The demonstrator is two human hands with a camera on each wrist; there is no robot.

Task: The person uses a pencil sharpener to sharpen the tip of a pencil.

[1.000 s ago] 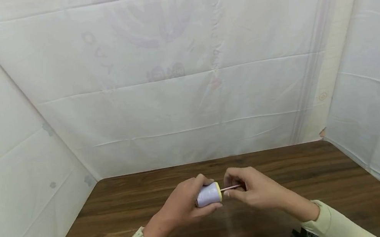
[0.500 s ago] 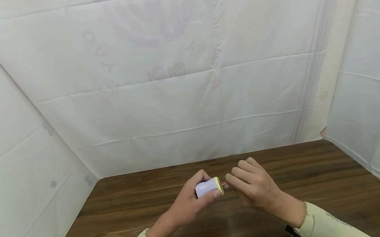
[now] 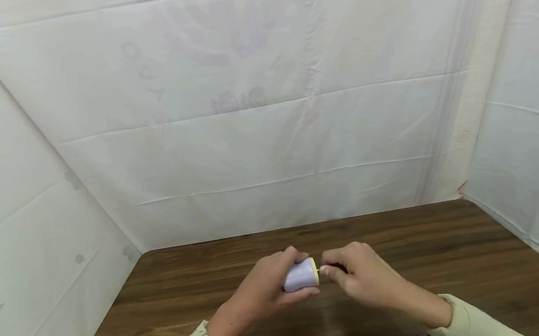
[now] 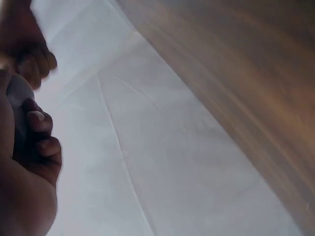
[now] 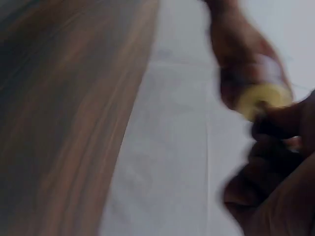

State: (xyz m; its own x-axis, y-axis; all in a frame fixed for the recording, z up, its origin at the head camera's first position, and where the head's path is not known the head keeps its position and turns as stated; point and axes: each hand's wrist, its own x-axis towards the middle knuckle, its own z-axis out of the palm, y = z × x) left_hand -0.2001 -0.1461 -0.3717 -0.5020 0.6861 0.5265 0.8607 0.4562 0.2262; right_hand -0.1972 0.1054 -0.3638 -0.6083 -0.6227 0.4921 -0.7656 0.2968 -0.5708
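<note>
Gripping the lilac container (image 3: 299,277) w/ curled fingers is the left hand (image 3: 263,292); a thin stick (image 3: 324,268), pinched by the right hand (image 3: 365,278), is at its yellow end, above the worktop (image 3: 456,258).

head: bright, even, sharp | wrists: dim, heavily blurred, perhaps motion | shadows: faint

Smooth, probably plastic lilac cylinder (image 3: 299,277), wood-grain table (image 3: 456,258), creased matt white sheeting (image 3: 256,136)

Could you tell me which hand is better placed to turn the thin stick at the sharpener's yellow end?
Probably the right hand: it pinches at the yellow end, while the left hand grips the sharpener.
</note>
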